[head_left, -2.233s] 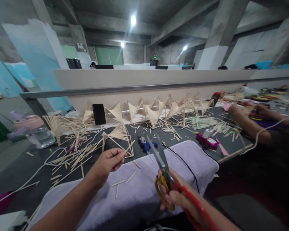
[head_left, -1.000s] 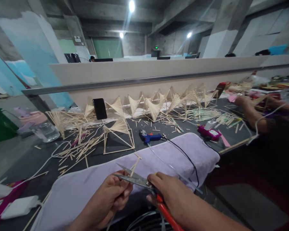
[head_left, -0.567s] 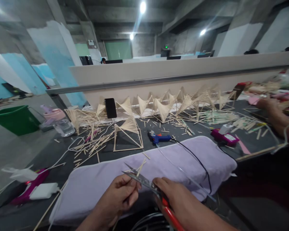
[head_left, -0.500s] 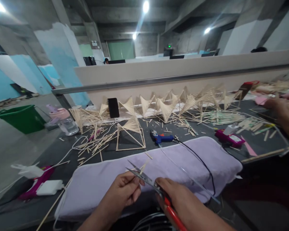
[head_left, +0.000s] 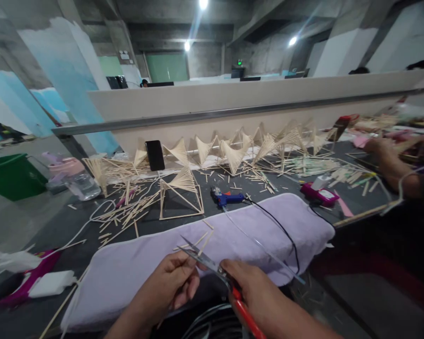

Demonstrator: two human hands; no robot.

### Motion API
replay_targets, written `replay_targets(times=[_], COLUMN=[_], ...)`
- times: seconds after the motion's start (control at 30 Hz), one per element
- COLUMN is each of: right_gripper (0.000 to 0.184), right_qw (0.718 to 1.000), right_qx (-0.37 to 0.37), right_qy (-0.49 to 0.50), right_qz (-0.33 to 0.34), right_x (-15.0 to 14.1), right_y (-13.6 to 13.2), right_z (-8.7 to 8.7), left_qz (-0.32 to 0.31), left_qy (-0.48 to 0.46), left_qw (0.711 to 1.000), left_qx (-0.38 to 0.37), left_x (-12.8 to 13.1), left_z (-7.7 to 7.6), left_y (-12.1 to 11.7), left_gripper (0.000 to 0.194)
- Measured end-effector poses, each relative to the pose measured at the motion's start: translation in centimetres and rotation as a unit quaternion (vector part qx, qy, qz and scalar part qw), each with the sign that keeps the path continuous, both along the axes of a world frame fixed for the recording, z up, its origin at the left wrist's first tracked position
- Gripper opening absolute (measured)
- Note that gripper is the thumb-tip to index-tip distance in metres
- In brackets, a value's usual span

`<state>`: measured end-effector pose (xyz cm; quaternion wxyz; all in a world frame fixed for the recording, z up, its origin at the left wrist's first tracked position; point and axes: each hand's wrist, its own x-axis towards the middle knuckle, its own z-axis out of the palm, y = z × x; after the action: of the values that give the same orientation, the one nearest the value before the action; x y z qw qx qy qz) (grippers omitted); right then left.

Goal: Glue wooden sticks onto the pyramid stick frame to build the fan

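My right hand is wrapped round a pair of scissors with red handles, their blades parted and pointing up and left. Close against the blades, my left hand pinches a thin wooden stick whose end sticks out past them. Both hands hover over the near edge of a lilac cloth. Short cut sticks lie on the cloth just beyond the blades. Farther back stands a stick frame with a fanned, twisted surface. A blue glue gun lies to its right.
Several twisted stick models line the partition. Loose sticks litter the dark table. A phone leans upright beside a water jug. Magenta power strips lie at both sides. Another person's hand works at the right.
The view has shifted right, so the scene sits farther left. Another short stick piece now lies on the cloth beyond the blades. My hands keep nearly the same pose.
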<state>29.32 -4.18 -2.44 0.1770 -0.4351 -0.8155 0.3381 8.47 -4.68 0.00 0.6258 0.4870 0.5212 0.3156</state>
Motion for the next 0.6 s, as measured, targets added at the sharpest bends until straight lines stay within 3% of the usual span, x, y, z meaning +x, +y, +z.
replay_targets(times=[0.17, 0.3, 0.37, 0.5, 0.6], right_gripper=[0.020, 0.019, 0.019, 0.022, 0.022], right_qw=[1.000, 1.000, 1.000, 1.000, 1.000], right_qx=[-0.011, -0.005, -0.007, -0.006, -0.005], right_qy=[-0.012, 0.005, 0.012, 0.005, 0.004], right_qz=[-0.011, -0.008, -0.008, -0.018, -0.019], right_x=[-0.1, -0.1, 0.0, -0.1, -0.1], right_y=[-0.2, -0.3, -0.3, -0.2, -0.2], right_z=[0.5, 0.6, 0.4, -0.5, -0.8], left_qz=[0.023, 0.024, 0.024, 0.020, 0.016], left_qy=[0.037, 0.139, 0.215, 0.343, 0.377], left_qw=[0.999, 0.985, 0.961, 0.877, 0.837], left_qx=[0.018, 0.098, 0.173, 0.336, 0.396], left_x=[0.2, 0.3, 0.3, 0.1, 0.2], left_z=[-0.4, 0.0, 0.2, -0.3, -1.0], left_y=[0.1, -0.3, -0.5, -0.6, -0.7], left_gripper=[0.039, 0.043, 0.042, 0.033, 0.025])
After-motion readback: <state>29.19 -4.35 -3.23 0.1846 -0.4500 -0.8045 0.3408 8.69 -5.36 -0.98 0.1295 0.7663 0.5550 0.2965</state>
